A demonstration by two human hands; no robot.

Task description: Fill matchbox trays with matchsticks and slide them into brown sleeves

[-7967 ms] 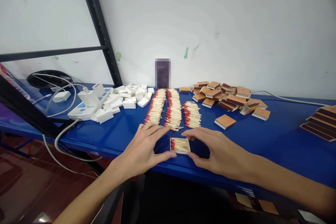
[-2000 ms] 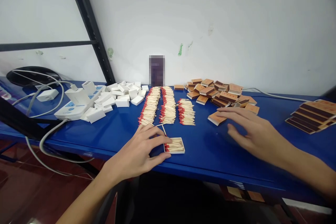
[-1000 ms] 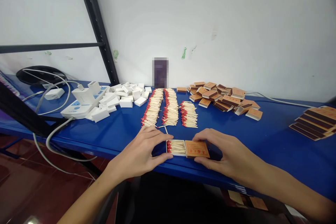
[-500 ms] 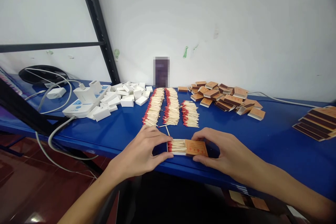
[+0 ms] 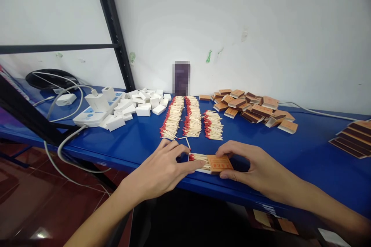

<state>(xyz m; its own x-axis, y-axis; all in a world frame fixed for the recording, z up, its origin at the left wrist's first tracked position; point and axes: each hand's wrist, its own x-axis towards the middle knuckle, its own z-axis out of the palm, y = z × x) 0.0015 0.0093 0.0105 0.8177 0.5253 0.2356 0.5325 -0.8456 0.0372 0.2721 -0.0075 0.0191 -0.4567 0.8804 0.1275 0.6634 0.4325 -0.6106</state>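
No wording can be read for certain; a row of reddish characters stands along the near part of the orange matchbox sleeve (image 5: 219,163), with finer print above it, all too small to make out; similar reddish print marks the heaped matchboxes (image 5: 255,109); the power strip (image 5: 92,117) bears blue markings, likewise illegible.

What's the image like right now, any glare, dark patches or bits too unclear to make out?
Head view: white glare on the glossy dark red tiled floor; head view: near-black darkness beneath the blue painted shelf; head view: the upright dark purple rectangle is pixelated; head view: print on the flat orange cardboard matchbox sleeve shows, but too small to read reliably.
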